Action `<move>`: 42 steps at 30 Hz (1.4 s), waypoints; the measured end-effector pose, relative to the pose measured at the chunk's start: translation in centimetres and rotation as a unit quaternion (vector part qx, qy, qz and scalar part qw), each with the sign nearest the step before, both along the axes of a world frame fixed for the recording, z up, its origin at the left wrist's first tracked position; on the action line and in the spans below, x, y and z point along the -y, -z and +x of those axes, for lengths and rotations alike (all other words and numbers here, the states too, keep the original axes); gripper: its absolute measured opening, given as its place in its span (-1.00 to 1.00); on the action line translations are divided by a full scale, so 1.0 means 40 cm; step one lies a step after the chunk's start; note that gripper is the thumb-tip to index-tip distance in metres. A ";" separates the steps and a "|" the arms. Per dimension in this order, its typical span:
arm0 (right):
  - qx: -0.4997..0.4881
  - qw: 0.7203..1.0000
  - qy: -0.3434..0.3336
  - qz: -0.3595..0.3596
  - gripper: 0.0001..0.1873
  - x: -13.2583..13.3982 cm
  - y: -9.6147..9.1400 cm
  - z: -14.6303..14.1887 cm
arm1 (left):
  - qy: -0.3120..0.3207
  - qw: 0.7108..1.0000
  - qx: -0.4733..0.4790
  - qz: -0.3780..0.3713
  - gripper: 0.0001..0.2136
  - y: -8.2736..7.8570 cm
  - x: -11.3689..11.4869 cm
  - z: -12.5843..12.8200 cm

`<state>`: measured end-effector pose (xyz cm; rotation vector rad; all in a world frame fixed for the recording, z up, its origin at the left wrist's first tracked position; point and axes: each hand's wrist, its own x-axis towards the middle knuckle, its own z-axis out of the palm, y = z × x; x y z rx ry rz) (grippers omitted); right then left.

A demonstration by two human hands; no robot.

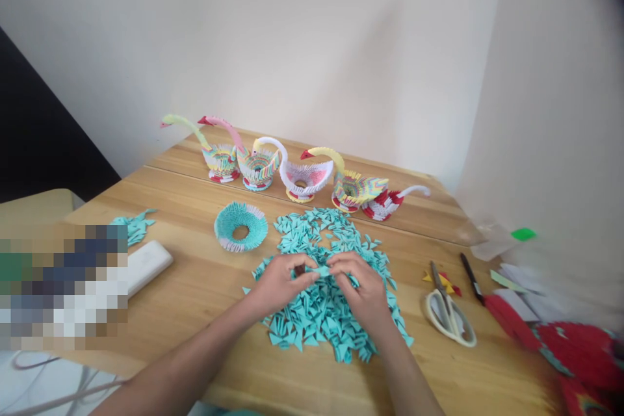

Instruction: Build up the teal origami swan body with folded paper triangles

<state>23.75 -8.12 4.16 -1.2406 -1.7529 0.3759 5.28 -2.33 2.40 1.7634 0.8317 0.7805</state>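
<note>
Between the fingertips of both hands is a small turquoise folded paper piece point(322, 271). My left hand point(283, 281) pinches its left end, and my right hand point(359, 281) pinches the right side with thumb and forefinger. Beneath them a large heap of turquoise folded paper triangles point(312, 318) spreads over the wooden table point(195, 338). Behind my left hand stands a round bowl point(253, 220) built from turquoise and pale lilac paper pieces, with a hole in its middle. My palms hide part of the heap.
Several folded-paper swans point(305, 175) stand in a row at the back. To the right lie scissors point(446, 312), a black pen point(472, 278) and red paper work point(575, 351). At left are a white box-like object point(151, 266) and a smaller turquoise pile point(139, 227).
</note>
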 end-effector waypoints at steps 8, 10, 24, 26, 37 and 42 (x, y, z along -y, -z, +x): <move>-0.077 0.984 0.024 -0.158 -0.79 0.004 0.008 -0.037 | -0.027 1.000 -0.011 -0.009 -0.85 0.001 0.008 0.008; -0.098 0.979 0.043 -0.172 -0.87 0.000 0.007 -0.038 | -0.011 1.000 -0.010 -0.018 -0.83 -0.002 0.009 0.008; -0.289 0.921 0.058 -0.253 -0.64 -0.011 0.021 -0.017 | 0.102 0.982 0.065 -0.145 -0.80 0.022 -0.009 -0.006; -0.274 0.926 0.056 -0.253 -0.64 -0.009 0.019 -0.021 | 0.105 0.981 0.060 -0.155 -0.81 0.018 -0.010 -0.006; -0.301 0.913 -0.022 -0.276 -0.64 0.001 0.019 -0.049 | 0.095 0.962 0.119 -0.226 -0.64 0.017 -0.003 0.003; -0.277 0.921 -0.014 -0.275 -0.71 -0.002 0.026 -0.051 | 0.064 0.956 0.139 -0.252 -0.60 0.005 -0.001 0.008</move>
